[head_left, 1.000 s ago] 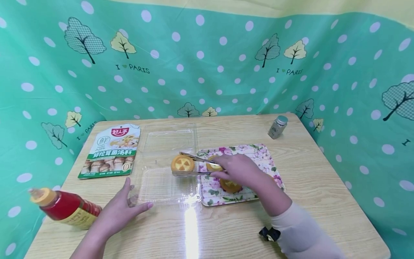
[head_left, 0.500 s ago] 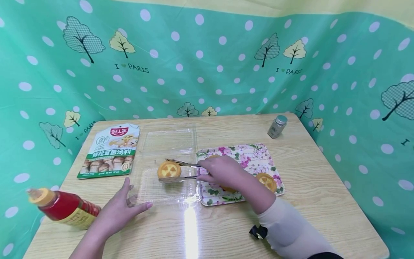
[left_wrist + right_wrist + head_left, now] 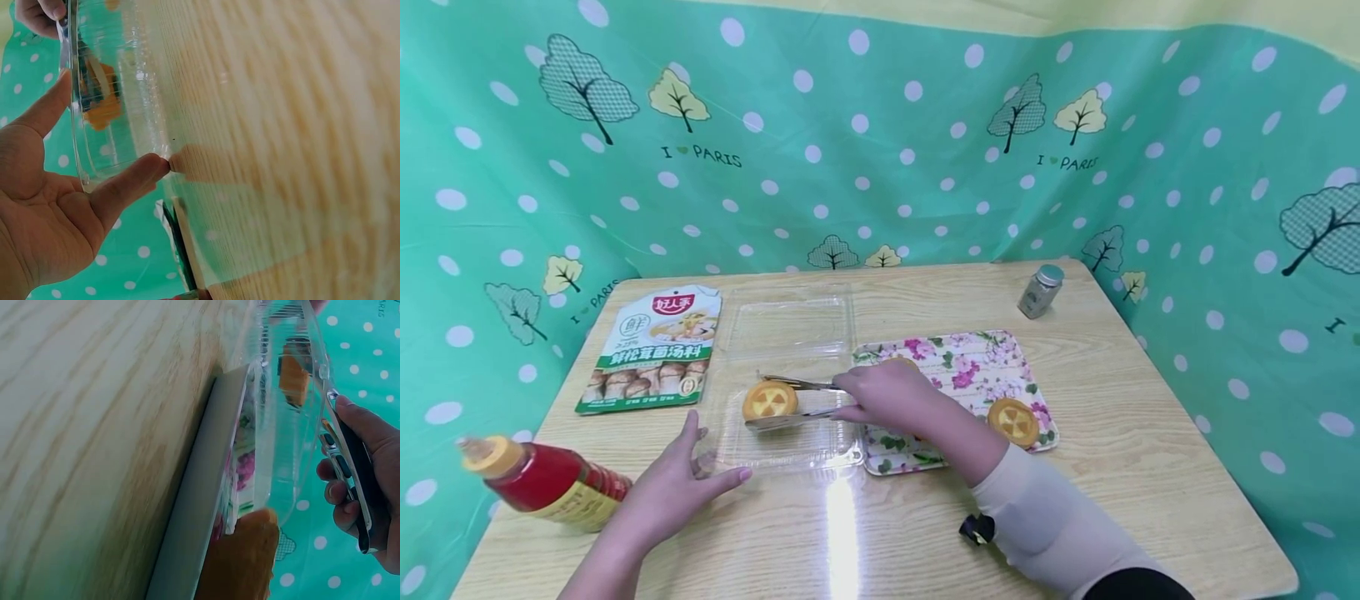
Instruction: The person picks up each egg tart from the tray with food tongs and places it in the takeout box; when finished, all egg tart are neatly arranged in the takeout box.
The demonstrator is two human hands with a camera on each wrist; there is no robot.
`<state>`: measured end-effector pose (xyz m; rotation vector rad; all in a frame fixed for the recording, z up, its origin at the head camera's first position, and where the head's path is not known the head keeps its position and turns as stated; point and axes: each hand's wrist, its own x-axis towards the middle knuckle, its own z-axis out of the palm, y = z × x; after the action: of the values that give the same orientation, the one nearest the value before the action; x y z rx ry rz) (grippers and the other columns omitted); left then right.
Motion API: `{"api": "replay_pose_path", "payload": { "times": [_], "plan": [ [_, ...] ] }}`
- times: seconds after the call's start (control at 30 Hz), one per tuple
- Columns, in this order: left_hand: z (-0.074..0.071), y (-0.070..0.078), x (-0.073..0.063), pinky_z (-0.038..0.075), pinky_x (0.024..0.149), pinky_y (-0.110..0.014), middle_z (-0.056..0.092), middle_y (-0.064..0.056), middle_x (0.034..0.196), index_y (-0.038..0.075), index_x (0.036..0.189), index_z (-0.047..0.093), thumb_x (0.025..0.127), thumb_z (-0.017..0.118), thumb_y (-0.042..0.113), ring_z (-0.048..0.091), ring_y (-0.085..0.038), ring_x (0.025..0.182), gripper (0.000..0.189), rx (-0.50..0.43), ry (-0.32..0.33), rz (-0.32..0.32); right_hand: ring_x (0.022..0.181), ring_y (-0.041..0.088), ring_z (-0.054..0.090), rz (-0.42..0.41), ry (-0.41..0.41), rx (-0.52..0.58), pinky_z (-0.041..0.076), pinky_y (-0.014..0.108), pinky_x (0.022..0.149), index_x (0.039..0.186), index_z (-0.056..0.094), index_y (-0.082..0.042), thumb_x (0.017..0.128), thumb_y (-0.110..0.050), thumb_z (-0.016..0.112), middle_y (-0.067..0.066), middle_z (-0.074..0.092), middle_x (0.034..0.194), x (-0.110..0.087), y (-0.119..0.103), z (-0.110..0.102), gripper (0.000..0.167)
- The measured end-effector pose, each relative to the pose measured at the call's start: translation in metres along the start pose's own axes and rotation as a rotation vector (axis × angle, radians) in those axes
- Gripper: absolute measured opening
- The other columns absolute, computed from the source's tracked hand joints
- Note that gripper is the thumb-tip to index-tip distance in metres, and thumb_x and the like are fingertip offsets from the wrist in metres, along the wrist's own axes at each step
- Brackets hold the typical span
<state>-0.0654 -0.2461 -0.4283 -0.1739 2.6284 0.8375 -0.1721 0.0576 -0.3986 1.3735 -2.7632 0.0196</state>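
My right hand [image 3: 891, 398] grips a pair of metal tongs [image 3: 364, 487], whose two arms stand either side of a round golden tart [image 3: 771, 401]. The tart sits within the base of a hinged clear plastic box [image 3: 823, 442], toward its left side. My left hand [image 3: 673, 492] rests at the box's front left corner, thumb and fingers spread. In the left wrist view its thumb reaches the box rim and a fingertip lies low by the box wall. A floral tray [image 3: 992, 354] right of the box bears more tarts, including one tart [image 3: 1013, 422] in plain sight; my right arm partly hides the others.
A soup seasoning pouch [image 3: 651, 350] lies left of the box, whose lid [image 3: 790, 327] is folded back behind it. A red sauce bottle [image 3: 557, 483] leans into view beside my left forearm. A small green-capped jar [image 3: 1041, 292] stands at the back right.
The tongs, with the tart between their arms, have moved left and slightly down, from the box's right edge to its left part. My left hand has stayed in place.
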Motion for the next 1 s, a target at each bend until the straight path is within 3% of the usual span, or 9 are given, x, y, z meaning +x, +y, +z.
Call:
{"api": "replay_pose_path", "payload": {
  "times": [0.13,0.3,0.5,0.7,1.0],
  "plan": [
    [0.0,0.0,0.0,0.032,0.103,-0.072,0.018,-0.031,0.158,0.004,0.154,-0.018,0.076,0.061,0.078,0.032,-0.056,0.135,0.133,-0.003,-0.002,-0.002,0.071,0.008,0.065,0.013,-0.051,-0.003,0.051,0.023,0.051,0.114,0.065,-0.019,0.096,-0.061,0.047,-0.006,0.071,0.097,0.008,-0.004,0.0,0.049],
    [-0.001,0.001,0.0,0.03,0.104,-0.072,0.017,-0.03,0.159,0.005,0.154,-0.018,0.075,0.061,0.078,0.03,-0.056,0.136,0.133,-0.009,-0.01,-0.009,0.072,0.008,0.064,0.004,-0.051,0.005,0.054,0.023,0.059,0.11,0.066,-0.017,0.096,-0.058,0.05,-0.006,0.07,0.093,0.018,-0.009,0.0,0.047],
    [-0.001,0.002,0.0,0.029,0.105,-0.072,0.014,-0.032,0.158,0.004,0.153,-0.018,0.075,0.061,0.078,0.025,-0.058,0.137,0.134,-0.007,-0.016,-0.012,0.066,0.005,0.06,0.004,-0.068,-0.016,0.05,0.021,0.053,0.105,0.066,-0.018,0.096,-0.059,0.05,-0.008,0.067,0.086,0.029,-0.015,0.003,0.045],
    [0.0,0.001,0.0,0.029,0.104,-0.073,0.014,-0.036,0.156,0.004,0.154,-0.017,0.075,0.061,0.079,0.023,-0.06,0.137,0.133,0.002,-0.018,-0.015,0.071,0.006,0.063,0.039,-0.104,-0.048,0.053,0.024,0.056,0.109,0.066,-0.021,0.096,-0.061,0.048,-0.008,0.07,0.093,0.037,-0.021,0.007,0.045],
    [-0.001,0.0,0.0,0.028,0.104,-0.073,0.012,-0.038,0.155,0.002,0.154,-0.016,0.077,0.061,0.077,0.022,-0.06,0.137,0.132,0.013,-0.013,0.002,0.064,0.005,0.059,0.035,-0.082,-0.09,0.051,0.021,0.052,0.105,0.066,-0.019,0.097,-0.06,0.047,-0.008,0.068,0.088,0.042,-0.027,0.013,0.045]
  ]
}}
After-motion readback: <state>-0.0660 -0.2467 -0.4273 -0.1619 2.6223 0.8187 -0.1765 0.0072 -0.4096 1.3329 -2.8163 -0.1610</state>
